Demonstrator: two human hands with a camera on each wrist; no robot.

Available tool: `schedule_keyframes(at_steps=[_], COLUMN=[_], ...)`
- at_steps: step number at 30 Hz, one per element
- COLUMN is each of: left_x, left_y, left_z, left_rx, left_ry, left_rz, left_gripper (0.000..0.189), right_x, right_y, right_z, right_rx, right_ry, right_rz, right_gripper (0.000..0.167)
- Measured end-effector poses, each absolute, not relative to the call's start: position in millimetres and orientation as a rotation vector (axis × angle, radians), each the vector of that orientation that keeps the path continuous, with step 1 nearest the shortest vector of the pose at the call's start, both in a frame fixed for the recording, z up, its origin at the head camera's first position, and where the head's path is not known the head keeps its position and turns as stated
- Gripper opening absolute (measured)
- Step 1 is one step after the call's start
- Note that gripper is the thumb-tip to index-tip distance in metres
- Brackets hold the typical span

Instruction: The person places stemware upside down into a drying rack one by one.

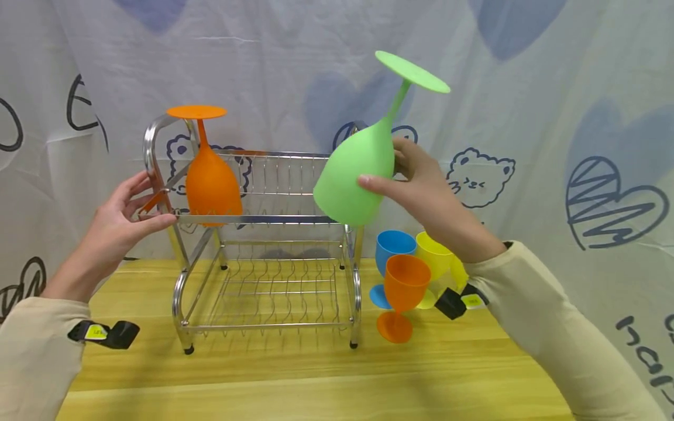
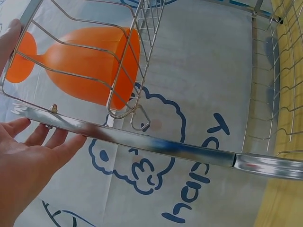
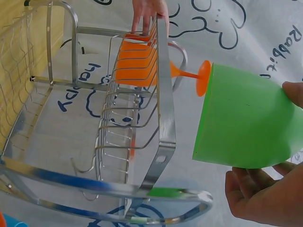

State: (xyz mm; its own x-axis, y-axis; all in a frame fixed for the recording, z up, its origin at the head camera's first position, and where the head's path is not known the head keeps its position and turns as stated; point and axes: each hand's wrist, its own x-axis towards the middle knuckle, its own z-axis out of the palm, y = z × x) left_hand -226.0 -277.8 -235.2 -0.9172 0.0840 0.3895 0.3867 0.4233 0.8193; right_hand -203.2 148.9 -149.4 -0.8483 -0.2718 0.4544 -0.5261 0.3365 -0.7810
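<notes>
In the head view my right hand (image 1: 421, 181) grips a green goblet (image 1: 358, 169) by its bowl, tilted with the foot up and the rim facing down-left, above the right end of a metal dish rack (image 1: 263, 220). An orange goblet (image 1: 213, 181) stands upside down in the upper tier at the left, its foot on top. My left hand (image 1: 123, 210) holds the rack's left upper side, thumb on the front bar. In the left wrist view, the fingers (image 2: 66, 146) of that hand lie along the metal side post (image 2: 142, 142).
On the wooden table (image 1: 295, 386), right of the rack, stand upright a blue goblet (image 1: 392, 245), another orange goblet (image 1: 405, 286) and yellow goblets (image 1: 434, 254), partly behind the right wrist. The lower tier (image 1: 279, 292) is wire. A printed cloth (image 1: 253, 76) hangs behind.
</notes>
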Motion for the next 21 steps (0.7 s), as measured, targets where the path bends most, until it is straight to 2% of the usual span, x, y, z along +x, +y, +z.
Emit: schedule_keyframes(at_steps=[21], left_x=[-228], left_y=[-275], left_z=[-242], left_rx=[-0.492], left_ry=[-2.215], left_rz=[-1.683], left_gripper=[0.083], right_x=[-245], right_y=[94], right_z=[-134], right_rx=[0.756], right_ry=[-2.378], right_rz=[1.6], right_gripper=[0.073])
